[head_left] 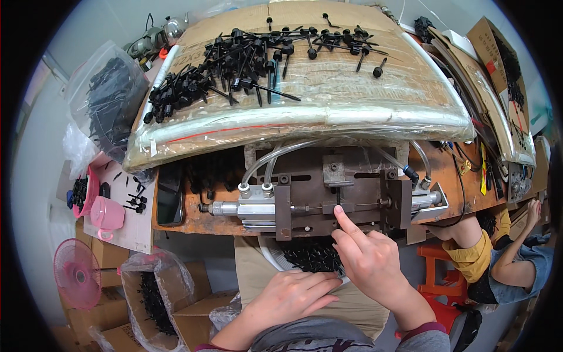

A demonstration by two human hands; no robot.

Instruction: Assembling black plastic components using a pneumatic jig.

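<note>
My right hand [372, 261] reaches over a brown metal fixture [311, 176]. Its index finger is stretched out, with the tip at a small black pin-like part [338, 196] in the middle of the fixture; the other fingers are loosely bent, and nothing shows in them. Below, my left hand [296, 296] lies with fingers extended over the near side of a white basin [271, 253]. Inside the basin are many thin black pieces [311, 256], close to the left fingertips. Silver air cylinders [258, 211] with clear tubes flank the fixture.
A wrapped cardboard shelf [375, 88] above bears a heap of black stemmed parts [246, 61]. A phone [170, 193], pink cup [108, 212] and pink fan [77, 273] are at left. At right, another person [516, 264] sits near an orange stool [437, 273].
</note>
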